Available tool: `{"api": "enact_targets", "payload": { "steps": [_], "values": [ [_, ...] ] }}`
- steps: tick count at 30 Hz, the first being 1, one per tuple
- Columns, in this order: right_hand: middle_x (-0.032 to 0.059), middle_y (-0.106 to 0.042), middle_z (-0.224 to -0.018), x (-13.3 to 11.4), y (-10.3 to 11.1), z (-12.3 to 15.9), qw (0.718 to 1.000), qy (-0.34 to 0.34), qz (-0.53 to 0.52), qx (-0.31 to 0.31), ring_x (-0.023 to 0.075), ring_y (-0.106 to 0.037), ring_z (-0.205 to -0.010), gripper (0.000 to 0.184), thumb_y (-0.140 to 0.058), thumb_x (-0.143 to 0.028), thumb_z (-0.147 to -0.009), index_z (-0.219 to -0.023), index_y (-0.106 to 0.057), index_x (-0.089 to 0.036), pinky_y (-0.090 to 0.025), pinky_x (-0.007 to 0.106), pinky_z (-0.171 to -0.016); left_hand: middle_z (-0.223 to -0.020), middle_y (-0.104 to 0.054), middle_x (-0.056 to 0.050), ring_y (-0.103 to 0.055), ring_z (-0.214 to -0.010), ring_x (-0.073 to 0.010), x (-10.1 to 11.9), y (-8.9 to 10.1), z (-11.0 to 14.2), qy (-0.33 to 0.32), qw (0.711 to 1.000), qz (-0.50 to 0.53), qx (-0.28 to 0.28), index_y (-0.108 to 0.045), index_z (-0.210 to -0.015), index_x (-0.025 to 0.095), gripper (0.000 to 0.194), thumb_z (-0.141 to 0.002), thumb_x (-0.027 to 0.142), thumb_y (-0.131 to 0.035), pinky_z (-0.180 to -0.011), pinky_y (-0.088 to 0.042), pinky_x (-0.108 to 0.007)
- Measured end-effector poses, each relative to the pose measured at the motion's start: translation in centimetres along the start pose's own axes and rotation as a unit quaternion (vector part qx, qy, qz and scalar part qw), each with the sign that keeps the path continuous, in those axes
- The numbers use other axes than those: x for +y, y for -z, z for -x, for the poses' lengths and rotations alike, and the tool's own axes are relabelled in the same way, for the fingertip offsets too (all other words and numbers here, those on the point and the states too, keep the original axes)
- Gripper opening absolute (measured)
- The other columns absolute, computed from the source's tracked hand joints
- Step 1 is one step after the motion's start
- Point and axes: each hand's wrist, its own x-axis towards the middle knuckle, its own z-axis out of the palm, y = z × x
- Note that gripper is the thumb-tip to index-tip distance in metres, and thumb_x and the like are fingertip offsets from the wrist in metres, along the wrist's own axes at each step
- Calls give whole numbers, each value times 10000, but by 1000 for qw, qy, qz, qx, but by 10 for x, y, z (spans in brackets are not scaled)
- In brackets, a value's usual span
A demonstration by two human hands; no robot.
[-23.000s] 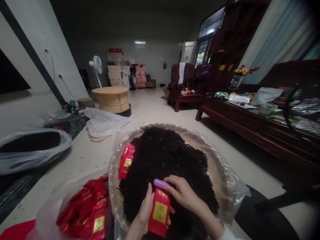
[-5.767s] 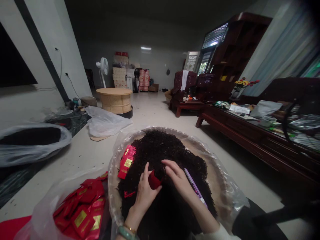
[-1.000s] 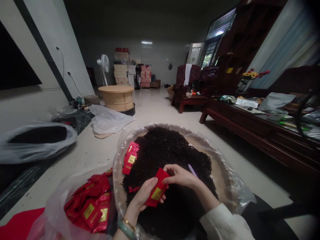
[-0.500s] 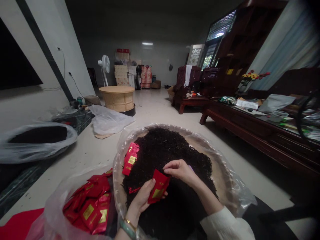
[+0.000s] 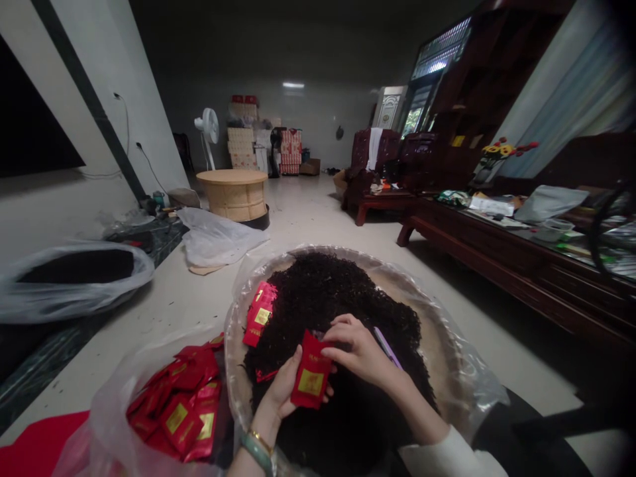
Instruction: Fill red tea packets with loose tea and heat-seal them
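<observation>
My left hand (image 5: 284, 387) grips a small red foil packet (image 5: 312, 381) with a gold label, held upright over a heap of dark loose tea leaves (image 5: 322, 285). At its top edge, my right hand (image 5: 355, 348) has thumb and fingers closed on the packet's upper right corner. The packet's mouth looks parted there, though fingers partly cover it. A slim purple tool (image 5: 387, 348) lies on the leaves just beyond my right hand; its kind is unclear. Several flat red packets (image 5: 261, 315) rest at the heap's left side.
The leaves lie in a wide round tray (image 5: 447, 331) lined with clear plastic. To its left, a plastic bag (image 5: 106, 411) holds several filled red packets (image 5: 181, 397). Another bag of dark leaves (image 5: 79, 265) sits farther left. A long wooden table (image 5: 497, 265) runs along the right.
My right hand has come down to the packet's top edge, and its fingers now touch it. The packet is turned more upright. More of the purple tool shows.
</observation>
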Motion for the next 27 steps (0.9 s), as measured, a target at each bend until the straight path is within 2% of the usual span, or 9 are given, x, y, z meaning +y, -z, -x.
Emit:
{"api": "enact_targets", "payload": {
  "steps": [6, 9, 12, 15, 18, 20, 22, 24, 27],
  "values": [
    [42, -659, -718, -4, 4, -7, 994, 40, -14, -98, 191, -550, -814, 335, -529, -409, -911, -720, -699, -192, -444, 323, -783, -857, -731, -160, -681, -513, -190, -1, -3, 0, 40, 999, -3, -11, -639, -1035, 70, 656, -874, 645, -368, -454, -520, -272],
    [29, -663, -728, 3, 10, -7, 989, -10, -86, -119, 170, -586, -734, 302, -630, -471, -823, -744, -724, -195, -464, 288, -702, -829, -735, -154, -675, -489, -189, -1, -2, 1, 49, 999, 1, -10, -635, -1047, 68, 669, -873, 651, -357, -428, -509, -264],
    [18, -660, -697, 12, 11, -5, 976, -99, -171, -97, 143, -585, -600, 297, -722, -483, -707, -730, -735, -187, -457, 247, -541, -832, -738, -165, -676, -492, -191, 0, -2, 1, 63, 998, 8, -18, -636, -1054, 52, 695, -871, 657, -347, -430, -507, -262],
    [-3, -636, -608, 23, 10, -5, 959, -174, -216, -61, 110, -519, -456, 290, -738, -457, -660, -727, -732, -175, -418, 230, -433, -861, -737, -186, -687, -521, -198, 1, -2, 2, 57, 998, 2, -14, -650, -1013, 34, 682, -875, 641, -368, -471, -523, -277],
    [3, -646, -604, 34, 13, -5, 962, -199, -180, 50, 124, -534, -462, 280, -704, -436, -678, -768, -725, -172, -446, 250, -459, -876, -739, -194, -704, -578, -214, 3, -3, 5, 23, 1000, -17, 2, -657, -978, 36, 626, -878, 606, -419, -538, -540, -298],
    [38, -687, -707, 35, 16, -4, 970, -177, -102, 135, 164, -589, -572, 274, -676, -426, -709, -816, -724, -179, -478, 279, -525, -874, -742, -189, -712, -612, -224, 3, -2, 6, -1, 1000, -29, 4, -655, -984, 43, 593, -872, 590, -456, -572, -542, -303],
    [64, -707, -841, 29, 17, -1, 980, -119, -23, 159, 199, -613, -722, 253, -657, -406, -753, -888, -721, -202, -497, 310, -620, -855, -744, -183, -718, -633, -232, 3, 0, 7, -14, 999, -35, 3, -652, -987, 45, 578, -862, 584, -484, -585, -541, -303],
    [67, -706, -915, 15, 15, 3, 993, -40, 18, 106, 218, -594, -860, 225, -650, -372, -798, -965, -709, -233, -494, 339, -734, -809, -746, -165, -716, -616, -228, 2, 0, 7, -17, 999, -36, 3, -645, -993, 51, 570, -856, 585, -497, -571, -538, -296],
    [56, -708, -876, -9, 7, 6, 999, 34, 25, -28, 240, -543, -994, 158, -671, -336, -814, -931, -712, -238, -439, 382, -887, -726, -740, -127, -698, -534, -211, 0, -1, 5, -17, 999, -35, 6, -630, -1007, 64, 560, -848, 588, -510, -538, -535, -297]
  ]
}}
